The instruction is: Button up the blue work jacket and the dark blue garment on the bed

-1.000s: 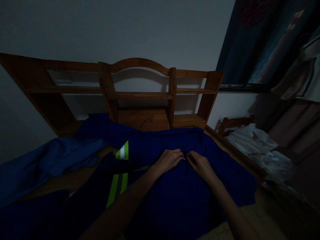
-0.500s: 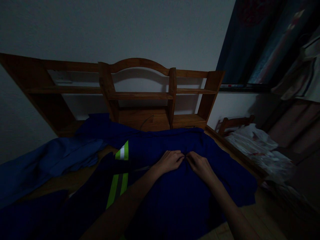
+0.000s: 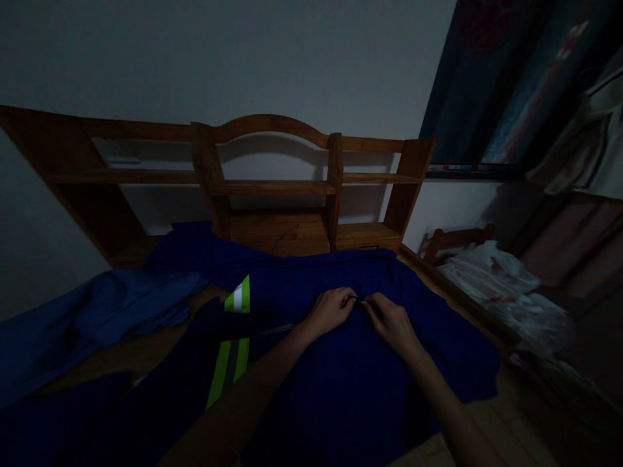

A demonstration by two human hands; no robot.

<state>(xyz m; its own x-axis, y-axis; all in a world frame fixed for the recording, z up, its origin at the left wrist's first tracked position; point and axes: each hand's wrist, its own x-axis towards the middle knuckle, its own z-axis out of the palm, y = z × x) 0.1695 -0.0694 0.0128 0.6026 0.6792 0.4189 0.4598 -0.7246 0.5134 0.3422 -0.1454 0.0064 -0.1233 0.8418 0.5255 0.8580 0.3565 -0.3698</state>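
A dark blue work jacket with yellow-green and silver reflective strips lies spread out in front of me. My left hand pinches a bit of the jacket's cloth between thumb and fingers near its middle. Just to the right, my right hand is closed on the same spot, fingertips almost meeting the left ones. It is too dark to make out whether a button or other fastener sits between them. A bright reflective strip shows left of my hands.
Behind the jacket stands a wooden headboard with shelves against the wall. A lighter blue garment lies at the left. On the right, white plastic bags rest by a wooden chair, with clothes hanging above.
My left fingers have lifted slightly and curled, raising a small fold of cloth. The right fingertips have shifted a little with them. The jacket otherwise lies the same.
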